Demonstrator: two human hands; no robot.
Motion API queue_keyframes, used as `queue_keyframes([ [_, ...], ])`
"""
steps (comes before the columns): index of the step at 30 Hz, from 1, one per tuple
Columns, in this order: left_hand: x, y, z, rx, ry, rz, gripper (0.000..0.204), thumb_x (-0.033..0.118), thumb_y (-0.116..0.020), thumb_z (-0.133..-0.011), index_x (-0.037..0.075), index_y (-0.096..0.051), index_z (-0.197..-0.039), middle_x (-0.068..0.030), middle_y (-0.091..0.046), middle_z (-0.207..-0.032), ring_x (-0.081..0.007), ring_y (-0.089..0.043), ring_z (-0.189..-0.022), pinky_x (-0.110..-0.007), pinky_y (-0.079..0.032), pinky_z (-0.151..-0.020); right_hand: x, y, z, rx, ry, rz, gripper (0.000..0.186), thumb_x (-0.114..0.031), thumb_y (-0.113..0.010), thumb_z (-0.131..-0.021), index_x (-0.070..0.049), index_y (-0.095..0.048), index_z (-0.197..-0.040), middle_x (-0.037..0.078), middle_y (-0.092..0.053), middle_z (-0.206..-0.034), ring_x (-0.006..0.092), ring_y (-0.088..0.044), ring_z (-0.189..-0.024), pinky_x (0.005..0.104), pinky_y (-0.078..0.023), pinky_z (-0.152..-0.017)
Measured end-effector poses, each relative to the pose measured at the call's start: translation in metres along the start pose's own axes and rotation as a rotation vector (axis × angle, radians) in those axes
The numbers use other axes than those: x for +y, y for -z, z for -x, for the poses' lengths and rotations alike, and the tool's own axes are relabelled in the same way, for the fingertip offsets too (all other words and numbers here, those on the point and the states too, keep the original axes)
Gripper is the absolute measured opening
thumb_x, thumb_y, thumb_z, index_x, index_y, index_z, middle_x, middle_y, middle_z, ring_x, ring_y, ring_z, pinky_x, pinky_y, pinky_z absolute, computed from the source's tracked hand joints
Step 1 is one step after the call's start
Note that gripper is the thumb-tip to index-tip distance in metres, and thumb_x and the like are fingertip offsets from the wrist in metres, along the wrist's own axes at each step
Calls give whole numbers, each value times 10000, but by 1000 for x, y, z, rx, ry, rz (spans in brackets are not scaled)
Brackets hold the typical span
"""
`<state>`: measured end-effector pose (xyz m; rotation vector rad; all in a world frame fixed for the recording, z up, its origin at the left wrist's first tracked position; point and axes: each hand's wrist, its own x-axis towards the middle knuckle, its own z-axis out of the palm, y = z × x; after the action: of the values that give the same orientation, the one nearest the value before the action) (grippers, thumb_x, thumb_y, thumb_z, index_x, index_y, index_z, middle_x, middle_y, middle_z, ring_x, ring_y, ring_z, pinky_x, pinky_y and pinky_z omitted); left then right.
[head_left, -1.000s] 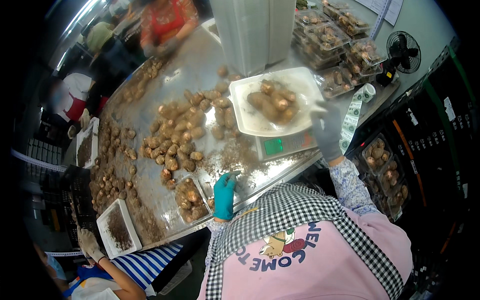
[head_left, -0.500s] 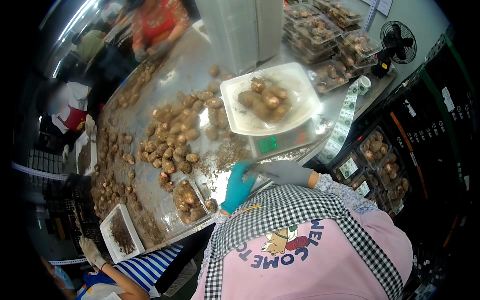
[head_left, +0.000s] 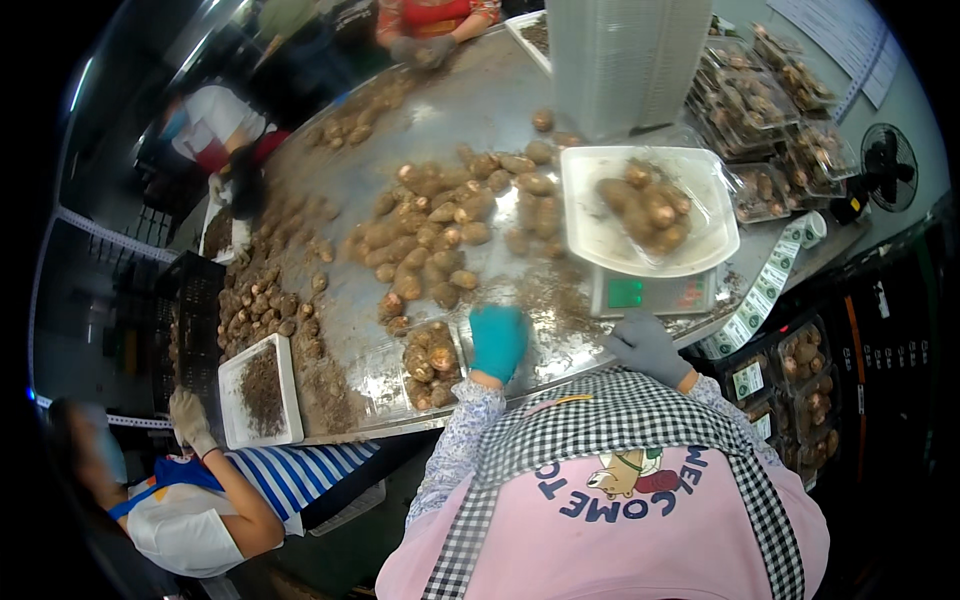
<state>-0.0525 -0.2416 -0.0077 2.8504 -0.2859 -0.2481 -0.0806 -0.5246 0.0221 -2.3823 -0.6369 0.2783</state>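
My left hand [head_left: 498,342], in a teal glove, is over the near part of the metal table, beside a clear plastic box of taros [head_left: 431,364]. Its back faces me, so its fingers are hidden. My right hand [head_left: 648,348], in a grey glove, is at the table's near edge, just below the scale [head_left: 655,293]. Its fingers point left, with nothing visible in them. A white tray [head_left: 590,245] sits on the scale, with a clear plastic box of taros [head_left: 648,208] in it. Left of the tray spreads a heap of loose taros [head_left: 430,240].
Stacked clear boxes [head_left: 600,70] stand at the back, with packed taro boxes [head_left: 765,110] to their right. A label strip [head_left: 765,285] and a fan [head_left: 888,165] are at the right. Co-workers stand around the table; a white tray of soil [head_left: 290,400] is at left.
My hands have moved apart from each other; the left has gone toward the box of taros. The view has shifted, so the table's contents appear farther right.
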Motion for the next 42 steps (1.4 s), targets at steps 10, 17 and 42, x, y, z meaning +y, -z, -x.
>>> queue_keyframes([
  [10,-88,14,-79,290,81,-141,245,96,-681,-794,53,-659,-1034,-189,-592,-1059,-347,-598,-923,-494,-454,-810,-15,-4,-10,48,91,-131,302,-191,-568,-917,-114,-596,-1208,153,-657,-973,348,-641,-877,422,-511,-804],
  [17,-4,79,-49,-223,-1,1819,482,275,-721,-865,34,-548,-1244,-59,-601,-1070,-222,-597,-967,-383,-487,-817,-9,1,-3,-40,-44,-177,295,-241,-527,-945,-84,-618,-1177,171,-677,-1034,344,-651,-938,431,-508,-845],
  [42,91,108,-138,809,-336,405,319,105,-617,-845,86,-652,-1162,-187,-647,-1054,-305,-610,-935,-435,-499,-824,34,17,54,51,-132,-228,309,-330,-545,-932,-53,-663,-1000,140,-655,-945,331,-635,-890,421,-505,-798],
])
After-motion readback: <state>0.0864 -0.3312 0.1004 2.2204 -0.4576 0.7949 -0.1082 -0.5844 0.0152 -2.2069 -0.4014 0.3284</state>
